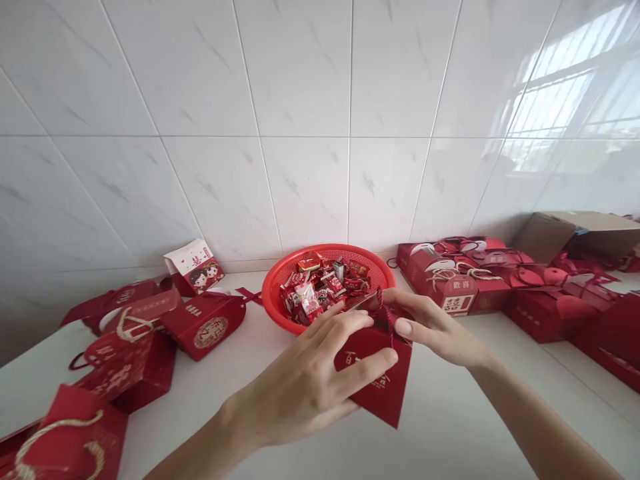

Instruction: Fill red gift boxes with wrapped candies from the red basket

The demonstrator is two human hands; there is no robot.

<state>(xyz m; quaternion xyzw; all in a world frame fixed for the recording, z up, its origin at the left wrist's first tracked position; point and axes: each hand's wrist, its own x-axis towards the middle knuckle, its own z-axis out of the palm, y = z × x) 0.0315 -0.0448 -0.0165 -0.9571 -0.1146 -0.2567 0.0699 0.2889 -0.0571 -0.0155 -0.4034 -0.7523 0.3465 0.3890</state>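
Observation:
A dark red gift bag [389, 403] with gold lettering and a twisted cord handle [388, 312] is between my two hands, in front of the basket. My left hand [320, 377] holds it from the left, thumb across the front and the other fingers at its upper edge. On the right, my right hand [433, 327] is closed at the top corner by the cord, its thumb against the edge. Behind the bag, a red plastic basket [273, 303] holds many wrapped candies [320, 290]. What is inside the bag is hidden.
Red gift boxes [205, 327] stand at the left, one with a white top [189, 257] against the tiled wall. More red boxes [493, 293] are grouped at the right, near an open cardboard box [580, 230]. A rope-handled red box [85, 427] lies at the front left.

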